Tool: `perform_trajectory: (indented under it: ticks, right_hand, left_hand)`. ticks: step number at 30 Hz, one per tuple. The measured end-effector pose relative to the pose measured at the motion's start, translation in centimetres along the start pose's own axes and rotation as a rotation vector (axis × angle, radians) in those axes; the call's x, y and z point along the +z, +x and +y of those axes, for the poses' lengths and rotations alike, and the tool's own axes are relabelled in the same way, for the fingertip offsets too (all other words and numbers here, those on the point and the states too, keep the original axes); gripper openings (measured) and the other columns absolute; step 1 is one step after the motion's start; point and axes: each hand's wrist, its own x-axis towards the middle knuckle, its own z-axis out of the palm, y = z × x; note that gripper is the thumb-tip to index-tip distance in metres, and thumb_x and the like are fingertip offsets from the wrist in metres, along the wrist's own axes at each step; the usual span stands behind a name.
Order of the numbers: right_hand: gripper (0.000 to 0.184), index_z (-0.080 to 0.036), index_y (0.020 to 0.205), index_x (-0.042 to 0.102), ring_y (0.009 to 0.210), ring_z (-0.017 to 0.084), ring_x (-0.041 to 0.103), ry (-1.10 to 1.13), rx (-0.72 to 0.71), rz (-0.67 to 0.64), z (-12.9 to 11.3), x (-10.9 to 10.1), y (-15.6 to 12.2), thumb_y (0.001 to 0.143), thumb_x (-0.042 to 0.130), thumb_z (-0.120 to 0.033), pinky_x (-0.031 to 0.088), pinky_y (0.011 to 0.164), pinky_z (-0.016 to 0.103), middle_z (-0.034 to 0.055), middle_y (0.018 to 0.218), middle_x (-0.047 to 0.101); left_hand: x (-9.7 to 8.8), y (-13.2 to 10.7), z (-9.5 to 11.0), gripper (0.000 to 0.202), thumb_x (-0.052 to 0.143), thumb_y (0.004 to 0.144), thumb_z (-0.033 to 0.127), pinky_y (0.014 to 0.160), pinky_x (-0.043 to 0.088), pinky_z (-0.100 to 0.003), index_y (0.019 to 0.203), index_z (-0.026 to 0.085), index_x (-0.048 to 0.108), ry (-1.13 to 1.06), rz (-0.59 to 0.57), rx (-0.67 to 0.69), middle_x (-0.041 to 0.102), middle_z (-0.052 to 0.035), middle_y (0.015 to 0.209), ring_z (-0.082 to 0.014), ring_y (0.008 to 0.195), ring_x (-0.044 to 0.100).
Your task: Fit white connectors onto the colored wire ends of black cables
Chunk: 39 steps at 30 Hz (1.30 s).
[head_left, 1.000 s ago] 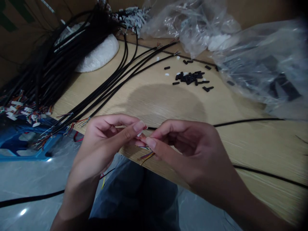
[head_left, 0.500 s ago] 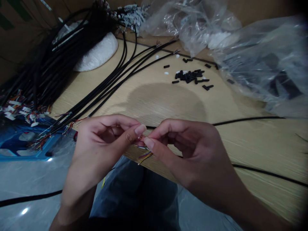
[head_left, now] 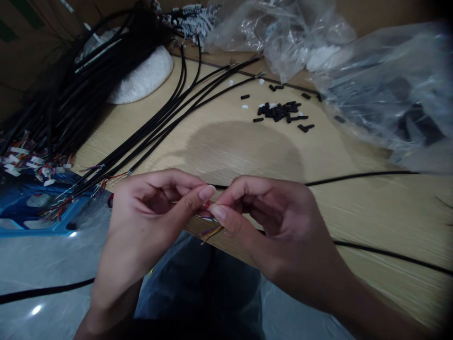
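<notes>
My left hand [head_left: 148,212] and my right hand [head_left: 269,222] meet at the near edge of the wooden table [head_left: 247,146], thumbs and forefingers pinched together. Between them are the thin coloured wires [head_left: 212,230] fanning out of a black cable [head_left: 354,176] that trails off to the right across the table. My right hand pinches the wires at the cable's end. My left hand pinches at the same spot; what its fingertips grip is hidden. A small pile of short black sleeves [head_left: 281,113] lies at the back of the table.
A bundle of black cables [head_left: 155,125] runs diagonally from back centre to the left edge, ends showing coloured wires. A thick heap of cables [head_left: 71,80] and a white bag [head_left: 141,78] sit at back left. Clear plastic bags [head_left: 371,85] fill the right. A blue crate [head_left: 31,212] stands below left.
Both hands have stayed at the table's edge, with small finger movements on the wire ends; the white piece seen at my left fingertips a second ago no longer shows.
</notes>
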Motion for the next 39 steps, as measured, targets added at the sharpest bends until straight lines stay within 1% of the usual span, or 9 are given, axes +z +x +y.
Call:
perform_trajectory:
  ticks: [5,9,13,15,20,22,26,30,39]
  right_hand:
    - [0.012,-0.015,0.068,0.064,0.057,0.013,0.063,-0.028,0.067,-0.053,0.5,0.3,-0.2,0.079,0.062,-0.013,0.046,0.043,0.018,0.004,0.063,0.068]
    - [0.009,-0.014,0.077,0.066,0.063,0.011,0.065,-0.062,0.082,-0.201,1.5,0.6,-0.4,0.084,0.062,-0.017,0.051,0.053,0.018,0.0019,0.068,0.069]
    - [0.004,-0.013,0.084,0.065,0.073,0.01,0.067,-0.093,0.007,-0.285,1.9,0.7,-0.6,0.08,0.067,-0.012,0.055,0.063,0.017,0.0019,0.08,0.07]
    - [0.007,-0.013,0.084,0.064,0.075,0.011,0.066,-0.171,-0.101,-0.292,2.1,0.7,-0.6,0.079,0.066,-0.008,0.055,0.066,0.019,0.003,0.082,0.068]
    - [0.01,-0.01,0.083,0.068,0.078,0.01,0.064,-0.299,-0.362,-0.282,2.8,0.7,-0.2,0.082,0.063,-0.001,0.052,0.071,0.019,0.0043,0.08,0.068]
    - [0.007,-0.008,0.083,0.07,0.074,0.009,0.065,-0.293,-0.374,-0.264,3.0,0.7,0.0,0.083,0.064,-0.003,0.053,0.069,0.018,0.0051,0.079,0.069]
    - [0.005,-0.007,0.081,0.071,0.073,0.009,0.067,-0.29,-0.388,-0.192,3.0,0.7,0.3,0.079,0.069,-0.003,0.054,0.069,0.017,0.0052,0.078,0.072]
    - [0.008,-0.008,0.082,0.071,0.074,0.008,0.068,-0.279,-0.398,-0.152,3.0,0.8,0.3,0.076,0.072,-0.003,0.055,0.071,0.015,0.0042,0.077,0.073]
    - [0.007,-0.006,0.082,0.074,0.072,0.01,0.069,-0.255,-0.369,-0.077,3.1,0.8,0.5,0.077,0.069,-0.005,0.056,0.066,0.016,0.0078,0.077,0.072]
  left_hand:
    - [-0.7,-0.5,-0.7,0.01,0.077,0.077,0.017,0.054,0.053,-0.007,0.073,0.026,0.076,-0.021,-0.02,-0.049,0.073,0.0058,0.064,-0.0051,0.055,0.066]
    - [-2.1,-1.3,-2.3,0.007,0.077,0.078,0.019,0.053,0.05,-0.004,0.073,0.024,0.076,-0.071,-0.013,-0.151,0.072,0.0043,0.064,-0.0038,0.056,0.065]
    - [-3.3,-1.7,-3.4,0.007,0.076,0.079,0.022,0.054,0.051,-0.005,0.072,0.023,0.074,-0.15,-0.041,-0.2,0.069,0.0047,0.063,-0.0039,0.056,0.064]
    - [-3.6,-1.7,-3.5,0.01,0.076,0.079,0.023,0.052,0.051,-0.006,0.071,0.022,0.072,-0.174,-0.071,-0.205,0.067,0.0047,0.061,-0.0042,0.054,0.063]
    - [-3.6,-1.8,-3.1,0.012,0.068,0.088,0.029,0.055,0.052,-0.006,0.081,0.021,0.072,-0.244,-0.107,-0.228,0.066,0.0027,0.067,-0.004,0.058,0.063]
    - [-3.6,-2.1,-3.1,0.006,0.069,0.088,0.029,0.06,0.054,-0.007,0.092,0.025,0.072,-0.295,-0.117,-0.221,0.069,0.003,0.073,-0.0042,0.063,0.065]
    - [-3.4,-2.7,-3.8,0.034,0.078,0.077,0.013,0.067,0.058,-0.009,0.105,0.029,0.068,-0.353,-0.089,-0.177,0.072,0.0034,0.083,-0.0061,0.074,0.069]
    - [-3.2,-3.2,-4.3,0.043,0.076,0.077,0.004,0.07,0.059,-0.01,0.111,0.027,0.063,-0.398,-0.055,-0.138,0.073,0.0021,0.085,-0.0071,0.077,0.071]
    - [-2.4,-3.7,-4.1,0.053,0.072,0.077,0.0,0.077,0.061,-0.014,0.12,0.024,0.055,-0.395,0.081,-0.003,0.072,-0.0014,0.097,-0.0105,0.082,0.073]
